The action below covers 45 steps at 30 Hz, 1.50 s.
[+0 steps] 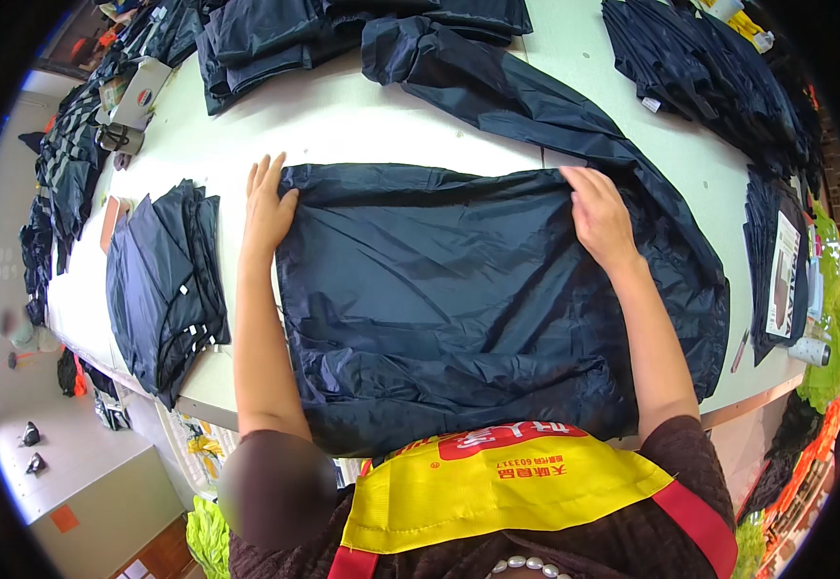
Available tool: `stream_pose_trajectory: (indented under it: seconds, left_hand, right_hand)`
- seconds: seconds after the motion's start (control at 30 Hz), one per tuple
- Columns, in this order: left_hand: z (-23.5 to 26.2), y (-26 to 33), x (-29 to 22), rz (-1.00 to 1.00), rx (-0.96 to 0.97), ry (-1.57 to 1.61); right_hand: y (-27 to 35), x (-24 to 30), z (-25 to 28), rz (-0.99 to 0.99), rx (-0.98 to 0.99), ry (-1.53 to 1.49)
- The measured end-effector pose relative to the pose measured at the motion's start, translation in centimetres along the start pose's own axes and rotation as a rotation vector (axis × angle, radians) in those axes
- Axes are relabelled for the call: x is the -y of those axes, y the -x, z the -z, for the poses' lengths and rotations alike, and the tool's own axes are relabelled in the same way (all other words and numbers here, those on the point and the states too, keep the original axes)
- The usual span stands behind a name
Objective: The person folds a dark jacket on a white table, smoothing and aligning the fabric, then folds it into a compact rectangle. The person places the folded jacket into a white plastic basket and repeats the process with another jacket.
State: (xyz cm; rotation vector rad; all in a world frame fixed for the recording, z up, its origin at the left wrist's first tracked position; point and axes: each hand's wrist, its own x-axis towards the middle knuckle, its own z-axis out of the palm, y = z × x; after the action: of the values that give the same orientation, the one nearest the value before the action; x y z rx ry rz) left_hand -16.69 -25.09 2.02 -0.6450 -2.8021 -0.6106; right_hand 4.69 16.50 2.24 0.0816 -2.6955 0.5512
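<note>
A dark navy garment [430, 270] of thin, slightly shiny cloth lies spread in front of me, creased and bunched along its near edge. One long, narrow part of it [536, 101] curves from the right side up toward the far middle. My left hand [268, 210] is at the far left corner, fingers stretched out past the edge and thumb against the cloth. At the far right corner, my right hand [599, 214] rests on the fabric with its fingers extended. Neither hand visibly grips the cloth.
On the pale table [333, 125], a stack of dark pieces [167, 289] lies left. More dark piles stand at the far middle [275, 43] and far right [705, 82]. A small pointed tool [740, 350] lies near the right edge, beside dark cloth with a white card [782, 275].
</note>
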Motion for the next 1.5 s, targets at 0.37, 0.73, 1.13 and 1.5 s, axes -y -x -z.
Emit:
stream_pose_trajectory:
  seconds: [0.37,0.73,1.13,1.5]
  left_hand:
    - [2.8,-6.6,2.7,0.188,0.440,0.672]
    - [4.0,-3.6,2.0,0.248,0.432,0.834]
    - [-2.1,2.4,-8.4,-0.346,-0.257,-0.034]
    - [-4.0,8.8,-18.1,-0.469,0.350,0.028]
  right_hand:
    - [-6.8,-4.0,1.4,-0.349,0.556,-0.331]
    - [-4.3,-4.4,-1.4,-0.120,-0.055,-0.055]
    - [-4.4,1.8,-3.8,0.140,-0.147,0.158]
    - [-18.7,0.5,-12.3,-0.327,0.120,0.133]
